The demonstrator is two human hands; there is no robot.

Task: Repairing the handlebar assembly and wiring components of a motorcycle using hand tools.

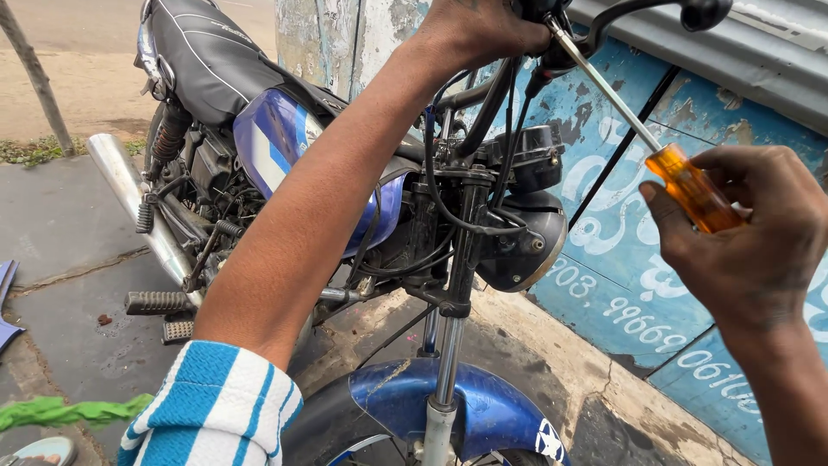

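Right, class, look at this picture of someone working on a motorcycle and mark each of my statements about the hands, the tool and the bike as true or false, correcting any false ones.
1. The right hand holds a screwdriver with an orange handle. True.
2. The left hand rests on the seat. False: it is up at the handlebar, far from the seat.
3. The front mudguard is blue. True.
4. The screwdriver's tip points down at the front wheel. False: its shaft runs up toward the handlebar area.
5. The left arm wears a sleeve striped blue and white. True.
6. The headlight housing is bright red. False: it is black.
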